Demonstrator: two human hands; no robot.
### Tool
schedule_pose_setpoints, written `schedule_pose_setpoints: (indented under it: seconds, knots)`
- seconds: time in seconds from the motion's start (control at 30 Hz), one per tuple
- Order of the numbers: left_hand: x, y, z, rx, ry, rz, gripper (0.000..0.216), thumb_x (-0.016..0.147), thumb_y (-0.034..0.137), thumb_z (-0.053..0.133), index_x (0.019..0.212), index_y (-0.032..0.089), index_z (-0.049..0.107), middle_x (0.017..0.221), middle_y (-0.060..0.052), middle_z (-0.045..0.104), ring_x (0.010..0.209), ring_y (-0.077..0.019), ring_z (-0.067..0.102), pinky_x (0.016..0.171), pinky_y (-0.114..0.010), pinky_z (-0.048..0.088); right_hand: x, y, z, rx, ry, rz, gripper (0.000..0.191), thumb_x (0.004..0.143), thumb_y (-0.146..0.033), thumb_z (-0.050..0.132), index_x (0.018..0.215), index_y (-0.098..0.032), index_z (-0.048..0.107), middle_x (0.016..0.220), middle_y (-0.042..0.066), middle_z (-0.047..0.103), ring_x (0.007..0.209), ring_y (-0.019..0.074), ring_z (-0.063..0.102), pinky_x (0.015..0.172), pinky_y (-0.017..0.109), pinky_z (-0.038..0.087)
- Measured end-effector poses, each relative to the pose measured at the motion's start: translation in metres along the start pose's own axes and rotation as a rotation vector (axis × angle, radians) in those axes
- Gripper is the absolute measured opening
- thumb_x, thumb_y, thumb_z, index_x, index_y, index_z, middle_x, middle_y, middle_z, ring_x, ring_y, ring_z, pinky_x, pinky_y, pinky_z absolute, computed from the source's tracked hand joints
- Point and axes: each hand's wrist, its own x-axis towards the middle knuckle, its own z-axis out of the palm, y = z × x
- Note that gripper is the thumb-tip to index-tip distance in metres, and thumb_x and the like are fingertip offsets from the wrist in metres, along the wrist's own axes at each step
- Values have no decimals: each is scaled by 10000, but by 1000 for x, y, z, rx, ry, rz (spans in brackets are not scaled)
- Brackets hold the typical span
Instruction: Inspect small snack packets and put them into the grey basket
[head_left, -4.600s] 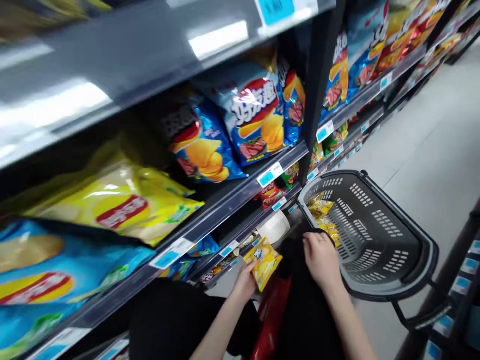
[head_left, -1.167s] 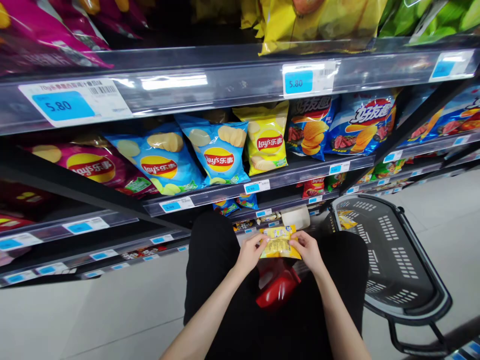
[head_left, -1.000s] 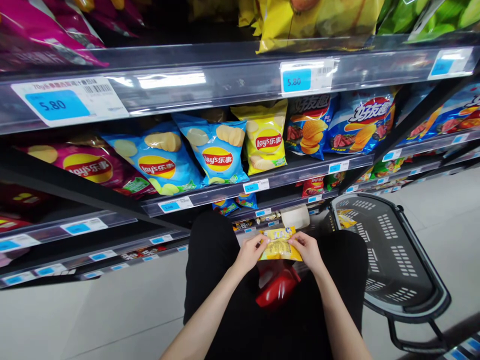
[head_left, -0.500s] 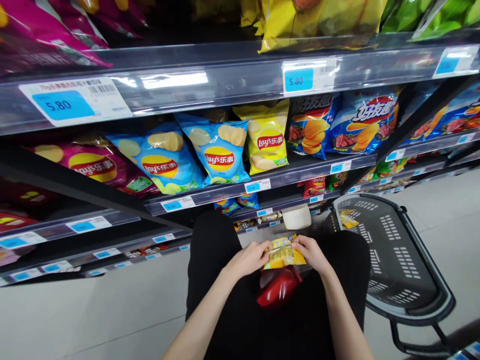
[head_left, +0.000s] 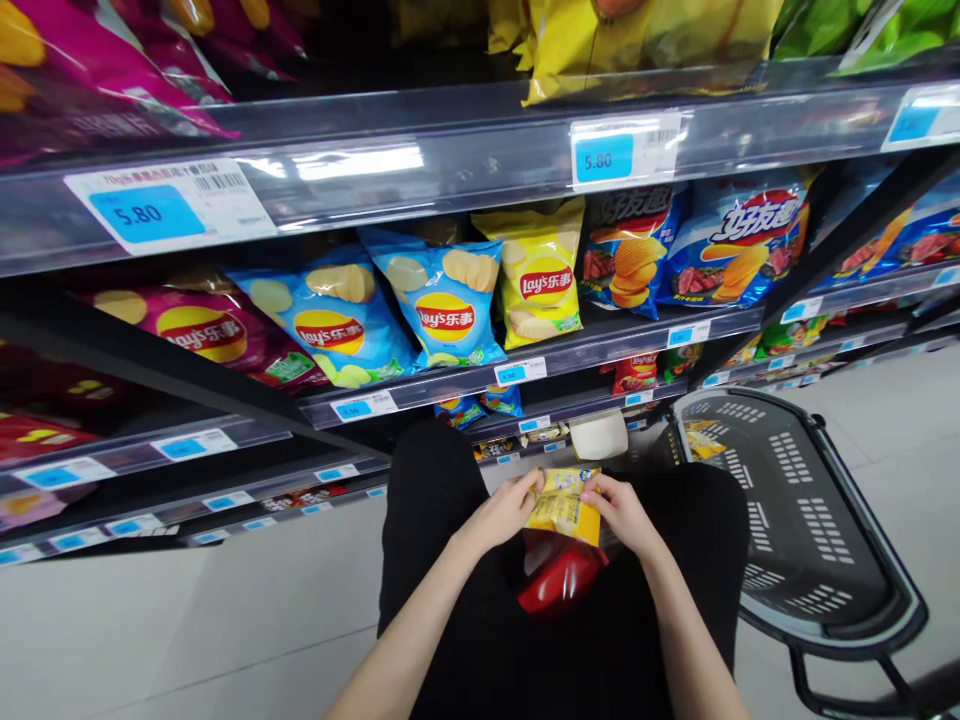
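Observation:
A small yellow snack packet (head_left: pixel 564 508) is held between my two hands, low over my lap. My left hand (head_left: pixel 510 508) pinches its left edge, fingers closed. On the other side, my right hand (head_left: pixel 619 507) grips the upper right part with thumb and fingers. Printed text covers the side of the packet that faces me, too small to read. Just below it, a shiny red object (head_left: pixel 562 578) sits between my legs; its kind I cannot make out.
Ahead rises a shelf (head_left: pixel 450 375) with blue chip bags (head_left: pixel 446 310), a yellow chip bag (head_left: pixel 541 275) and price tags. A dark shopping basket (head_left: pixel 810 520) with a yellow packet (head_left: pixel 703 440) inside stands on the floor to my right. A white container (head_left: pixel 598 436) is under the shelf.
The yellow packet has been tilted and spread so more of its printed side faces me. My hands stay at its edges. The view has shifted slightly.

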Motion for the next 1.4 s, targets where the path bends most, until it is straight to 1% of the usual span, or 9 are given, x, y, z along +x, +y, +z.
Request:
schedule_pose_setpoints:
  seconds: [0.17, 0.33, 0.53, 0.77, 0.9, 0.97, 1.13, 1.3, 1.4]
  knots:
    - [-1, -2, 1, 54, 67, -2, 252, 959, 245, 279, 1123, 212, 468, 832, -25, 643, 711, -156, 641, 651, -242, 485, 2, 2, -4, 81, 81, 19, 260, 765, -443, 634, 760, -190, 573, 655, -4, 578, 599, 145, 515, 548, 240, 396]
    - [-2, 0, 3, 182, 81, 40, 261, 931, 175, 341, 1092, 150, 545, 793, -99, 678, 716, -239, 680, 669, -349, 526, 3, 1, -6, 138, 116, 51, 341, 708, -516, 667, 775, -189, 601, 697, 27, 640, 623, 177, 577, 559, 266, 439]
    - [-3, 2, 1, 183, 129, 133, 283, 948, 137, 338, 1147, 202, 529, 1114, -82, 659, 933, -188, 667, 781, -293, 541, -1, 0, -7, 98, 190, 37, 298, 796, -465, 593, 687, -188, 583, 641, 8, 573, 583, 152, 494, 533, 246, 363]
    - [-4, 10, -8, 211, 126, 113, 228, 949, 165, 363, 1032, 165, 576, 908, -86, 694, 799, -197, 678, 715, -302, 543, 0, -4, -5, 128, 158, 16, 328, 812, -498, 541, 681, -199, 510, 642, -7, 520, 578, 140, 454, 540, 240, 360]
    - [-6, 19, -18, 216, 116, 112, 224, 914, 103, 377, 984, 150, 585, 974, -136, 676, 975, -268, 634, 805, -385, 518, 1, -6, -5, 149, 111, 18, 327, 805, -503, 543, 685, -203, 491, 642, -13, 517, 577, 137, 457, 537, 236, 368]
    - [-8, 21, -22, 182, 110, 110, 230, 901, 86, 390, 1002, 173, 577, 1040, -127, 662, 1011, -263, 617, 818, -375, 507, 1, -6, -6, 149, 99, 17, 320, 808, -494, 547, 688, -203, 495, 644, -13, 517, 582, 135, 454, 542, 235, 367]
    - [-13, 19, -22, 6, 107, 47, 240, 963, 251, 331, 987, 200, 564, 797, -44, 669, 650, -174, 640, 576, -258, 485, -1, -7, -6, 154, 90, 10, 340, 800, -512, 558, 672, -202, 498, 631, -14, 502, 579, 135, 440, 545, 238, 358]
    - [-12, 17, -11, -212, 190, 42, 231, 944, 310, 404, 1007, 211, 603, 918, -35, 699, 767, -150, 659, 692, -246, 518, 0, -7, -7, 180, 172, 3, 394, 776, -578, 550, 666, -205, 489, 621, -11, 479, 572, 139, 424, 540, 245, 345]
    - [-9, 18, -4, -320, 233, 38, 261, 899, 311, 494, 1036, 145, 640, 859, -63, 715, 719, -152, 666, 624, -231, 540, 0, -7, -9, 209, 201, 8, 419, 759, -602, 559, 655, -204, 483, 605, -13, 467, 552, 133, 408, 526, 244, 337]
